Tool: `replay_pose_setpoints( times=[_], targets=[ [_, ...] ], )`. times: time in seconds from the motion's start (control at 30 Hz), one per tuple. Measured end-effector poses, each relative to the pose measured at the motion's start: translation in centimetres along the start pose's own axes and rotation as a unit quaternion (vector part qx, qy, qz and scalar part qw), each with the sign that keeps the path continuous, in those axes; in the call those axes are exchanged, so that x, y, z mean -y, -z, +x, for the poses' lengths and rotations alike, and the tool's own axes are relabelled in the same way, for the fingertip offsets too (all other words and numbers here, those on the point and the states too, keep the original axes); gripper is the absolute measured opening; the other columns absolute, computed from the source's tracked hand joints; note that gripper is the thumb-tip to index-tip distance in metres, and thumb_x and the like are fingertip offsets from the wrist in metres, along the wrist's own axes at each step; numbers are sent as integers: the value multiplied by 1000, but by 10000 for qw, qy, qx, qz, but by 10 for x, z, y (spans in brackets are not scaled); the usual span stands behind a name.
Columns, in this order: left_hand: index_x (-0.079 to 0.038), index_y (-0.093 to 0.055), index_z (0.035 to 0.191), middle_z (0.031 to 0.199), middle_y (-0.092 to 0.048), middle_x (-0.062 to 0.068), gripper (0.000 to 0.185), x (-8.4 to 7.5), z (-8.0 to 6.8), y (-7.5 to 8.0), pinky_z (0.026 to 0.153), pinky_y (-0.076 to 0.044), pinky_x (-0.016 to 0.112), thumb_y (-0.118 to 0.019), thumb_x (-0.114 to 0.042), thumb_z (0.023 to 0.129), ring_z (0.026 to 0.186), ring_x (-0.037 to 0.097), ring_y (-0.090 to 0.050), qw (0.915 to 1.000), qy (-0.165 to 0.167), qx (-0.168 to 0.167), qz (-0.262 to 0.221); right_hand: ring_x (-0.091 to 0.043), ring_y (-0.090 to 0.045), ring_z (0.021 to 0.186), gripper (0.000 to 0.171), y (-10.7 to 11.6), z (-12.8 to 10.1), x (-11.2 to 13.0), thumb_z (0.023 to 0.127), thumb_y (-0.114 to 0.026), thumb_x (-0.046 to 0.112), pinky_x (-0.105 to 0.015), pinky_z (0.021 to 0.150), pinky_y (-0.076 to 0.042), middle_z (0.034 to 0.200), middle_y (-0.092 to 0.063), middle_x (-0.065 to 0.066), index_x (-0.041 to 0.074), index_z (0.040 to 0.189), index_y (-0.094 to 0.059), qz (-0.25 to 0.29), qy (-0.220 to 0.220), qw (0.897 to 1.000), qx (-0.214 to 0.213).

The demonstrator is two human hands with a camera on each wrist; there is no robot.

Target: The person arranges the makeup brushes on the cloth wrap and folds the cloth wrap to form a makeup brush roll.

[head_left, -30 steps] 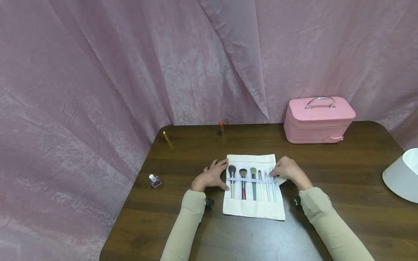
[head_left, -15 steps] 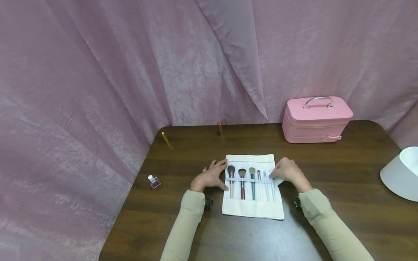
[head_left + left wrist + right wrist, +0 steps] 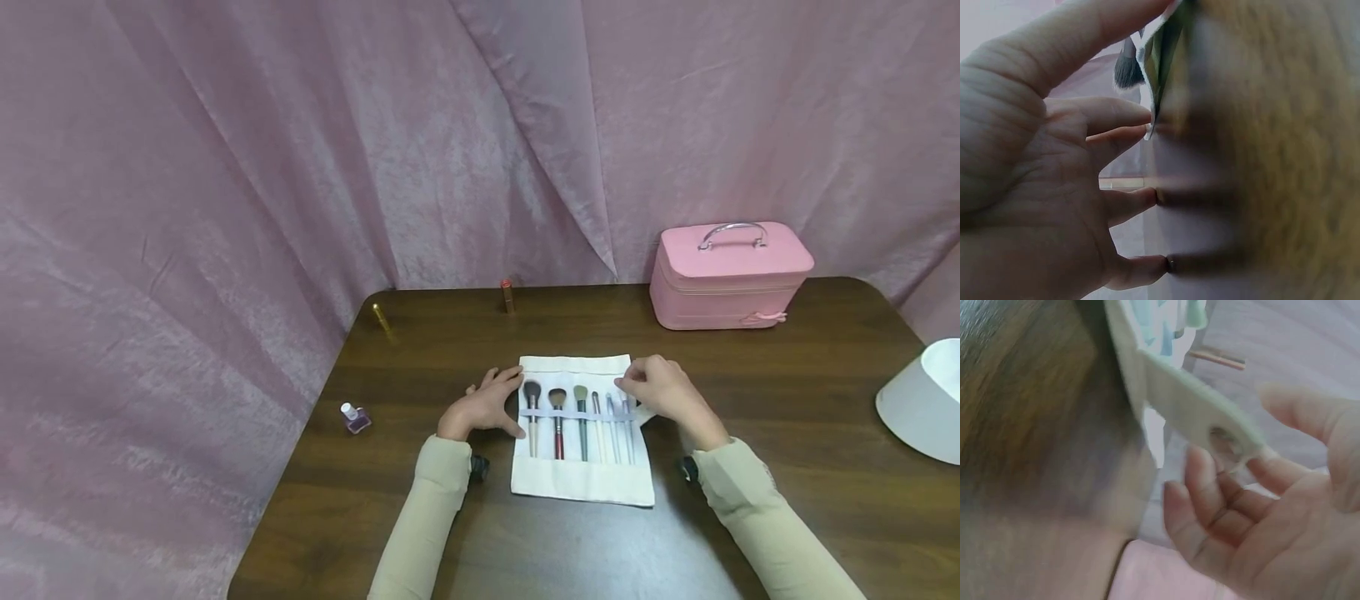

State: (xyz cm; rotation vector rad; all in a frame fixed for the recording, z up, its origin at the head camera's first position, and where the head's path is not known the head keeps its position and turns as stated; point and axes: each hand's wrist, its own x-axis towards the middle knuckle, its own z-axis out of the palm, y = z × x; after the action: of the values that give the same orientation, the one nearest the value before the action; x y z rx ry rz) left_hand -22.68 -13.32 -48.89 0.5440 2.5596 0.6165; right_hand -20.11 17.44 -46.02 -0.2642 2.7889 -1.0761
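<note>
A white cloth brush roll [image 3: 577, 482] lies spread on the dark wooden table [image 3: 787, 400], with several makeup brushes [image 3: 557, 417] tucked under its band. My left hand [image 3: 497, 402] rests flat with straight fingers on the roll's left edge [image 3: 1159, 56], where a dark brush head [image 3: 1127, 70] shows close by. At the roll's right edge, my right hand [image 3: 636, 388] pinches the cloth. In the right wrist view the cloth flap [image 3: 1188, 400] is raised off the table between the thumb and fingertips [image 3: 1266, 464].
A pink vanity case [image 3: 731, 275] with a metal handle stands at the back right. A white shade-like object [image 3: 922, 404] sits at the right edge. A nail polish bottle [image 3: 355, 415], a gold tube [image 3: 382, 317] and a lipstick [image 3: 508, 294] stand to the left and back. Pink curtains surround the table.
My right hand has shifted slightly up and away along the roll's right edge, with the cloth in its fingers. The left hand has stayed in place.
</note>
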Motion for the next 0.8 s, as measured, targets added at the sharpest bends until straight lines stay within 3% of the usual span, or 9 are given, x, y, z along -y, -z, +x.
replay_pose_setpoints(
  times=[0.2, 0.33, 0.6, 0.8],
  targets=[
    [-11, -33, 159, 168, -17, 0, 95, 0, -2, 4, 114, -12, 69, -87, -26, 82, 154, 36, -5, 9999, -105, 56, 18, -19, -59, 74, 14, 1, -9, 16, 95, -67, 10, -36, 66, -49, 84, -70, -7, -2, 95, -73, 8, 647, 9965, -523],
    [-12, -37, 158, 167, -22, 3, 87, 0, -2, 8, 113, -13, 70, -83, -25, 86, 153, 36, -10, 9998, -161, 17, -87, -22, -61, 78, 15, -2, -16, 23, 95, -68, 15, -41, 70, -50, 87, -70, -6, 1, 95, -73, -160, 866, 9943, -593],
    [-6, -38, 156, 161, -34, 13, 58, -8, 10, 22, 117, -24, 56, -51, -35, 107, 149, 31, -28, 9960, -752, -347, -351, -34, -67, 98, 36, -10, -28, 33, 104, -58, 31, -55, 82, -52, 106, -71, -15, -2, 109, -72, -523, 1128, 9909, -515],
    [-6, -41, 155, 159, -38, 12, 57, -28, 28, 27, 118, -27, 44, -37, -41, 110, 148, 28, -31, 9921, -1076, -404, -511, -38, -65, 106, 44, -24, -43, 46, 107, -50, 34, -57, 88, -50, 117, -67, -19, -4, 120, -67, -764, 1350, 9874, -325]
  ],
)
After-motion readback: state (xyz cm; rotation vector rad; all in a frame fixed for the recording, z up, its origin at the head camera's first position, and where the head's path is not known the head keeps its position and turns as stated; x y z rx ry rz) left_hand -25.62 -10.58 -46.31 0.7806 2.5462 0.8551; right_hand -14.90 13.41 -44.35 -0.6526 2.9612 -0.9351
